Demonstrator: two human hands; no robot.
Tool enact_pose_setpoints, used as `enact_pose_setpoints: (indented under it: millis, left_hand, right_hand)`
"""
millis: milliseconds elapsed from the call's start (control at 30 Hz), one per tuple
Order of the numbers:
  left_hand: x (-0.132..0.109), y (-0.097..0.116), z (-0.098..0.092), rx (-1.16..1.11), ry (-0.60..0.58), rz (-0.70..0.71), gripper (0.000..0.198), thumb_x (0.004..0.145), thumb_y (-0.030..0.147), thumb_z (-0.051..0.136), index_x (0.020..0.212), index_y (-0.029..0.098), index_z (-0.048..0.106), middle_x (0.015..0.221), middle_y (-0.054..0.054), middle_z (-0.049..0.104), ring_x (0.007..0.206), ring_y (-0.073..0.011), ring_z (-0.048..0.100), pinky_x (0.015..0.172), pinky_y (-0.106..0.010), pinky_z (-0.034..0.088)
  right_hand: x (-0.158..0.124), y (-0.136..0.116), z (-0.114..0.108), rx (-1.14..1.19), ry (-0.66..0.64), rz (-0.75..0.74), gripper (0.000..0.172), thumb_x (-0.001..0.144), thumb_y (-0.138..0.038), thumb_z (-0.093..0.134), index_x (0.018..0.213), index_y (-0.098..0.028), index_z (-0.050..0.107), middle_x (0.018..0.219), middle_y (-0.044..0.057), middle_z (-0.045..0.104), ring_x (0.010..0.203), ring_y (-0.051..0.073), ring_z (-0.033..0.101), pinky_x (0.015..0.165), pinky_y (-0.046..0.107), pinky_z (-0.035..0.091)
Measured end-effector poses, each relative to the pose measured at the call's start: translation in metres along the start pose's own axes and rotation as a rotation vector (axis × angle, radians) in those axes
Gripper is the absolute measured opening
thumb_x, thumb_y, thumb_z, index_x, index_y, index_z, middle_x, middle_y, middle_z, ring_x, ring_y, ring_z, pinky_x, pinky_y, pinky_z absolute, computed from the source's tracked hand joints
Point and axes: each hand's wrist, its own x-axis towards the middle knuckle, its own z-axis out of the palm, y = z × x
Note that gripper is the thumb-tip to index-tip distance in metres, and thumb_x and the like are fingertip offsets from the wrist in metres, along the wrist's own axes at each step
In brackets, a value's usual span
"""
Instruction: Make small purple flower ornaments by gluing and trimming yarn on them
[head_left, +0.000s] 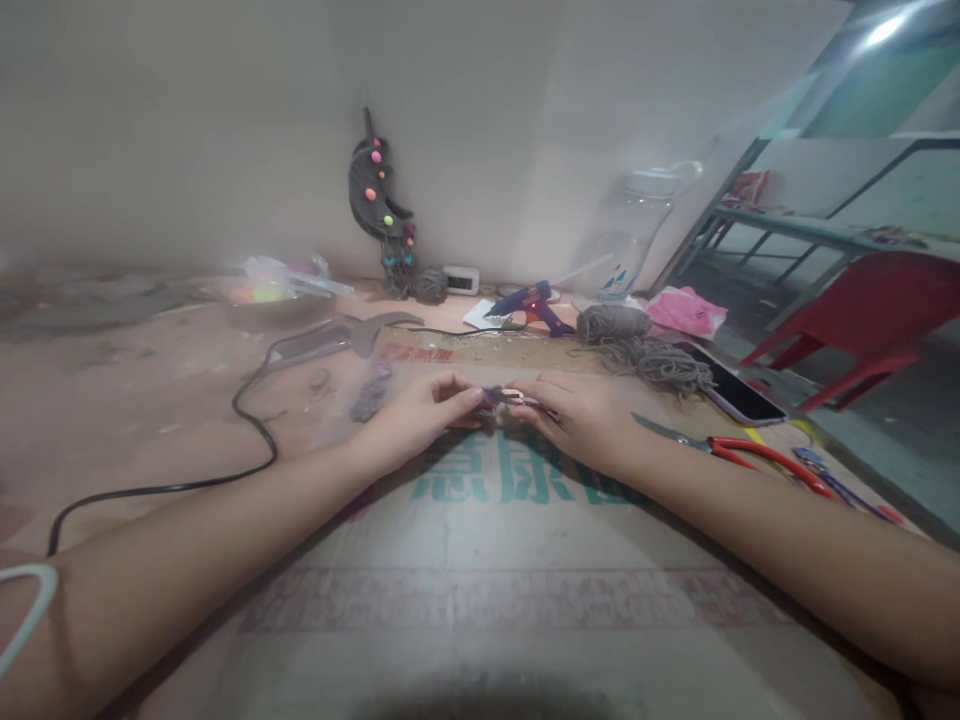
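Note:
My left hand (442, 408) pinches a small purple and grey yarn piece (491, 396) between thumb and fingers. Opposite it, my right hand (574, 412) is closed on a small pale, clip-like piece (511, 397) that meets the yarn piece; its exact kind is too blurred to tell. Both hands are just above a printed cardboard sheet (465, 600). To the left of my left hand lies another grey and purple yarn piece (369, 393). Red-handled scissors (772, 458) rest beside my right forearm.
Behind the hands stand a blue glue gun (529, 303), a grey yarn skein (645, 355) and a clear jug (637, 235). A phone (739, 388) lies at right. A black cord (255, 425) curves across the left. A grey crescent ornament (364, 190) with pompoms leans against the wall.

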Motion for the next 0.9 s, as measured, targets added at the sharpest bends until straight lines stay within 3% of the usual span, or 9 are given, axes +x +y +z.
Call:
enact_pose_setpoints:
  millis: [900]
  left_hand:
    - [-0.0013, 0.0023, 0.001, -0.03, 0.015, -0.027, 0.031, 0.077, 0.04, 0.077, 0.082, 0.014, 0.061, 0.085, 0.0, 0.064, 0.077, -0.0116, 0.064, 0.084, -0.031, 0.051]
  right_hand:
    - [0.0007, 0.0001, -0.0027, 0.067, -0.002, 0.023, 0.026, 0.098, -0.033, 0.054, 0.107, -0.013, 0.069, 0.081, 0.006, 0.073, 0.068, 0.015, 0.065, 0.061, 0.026, 0.045]
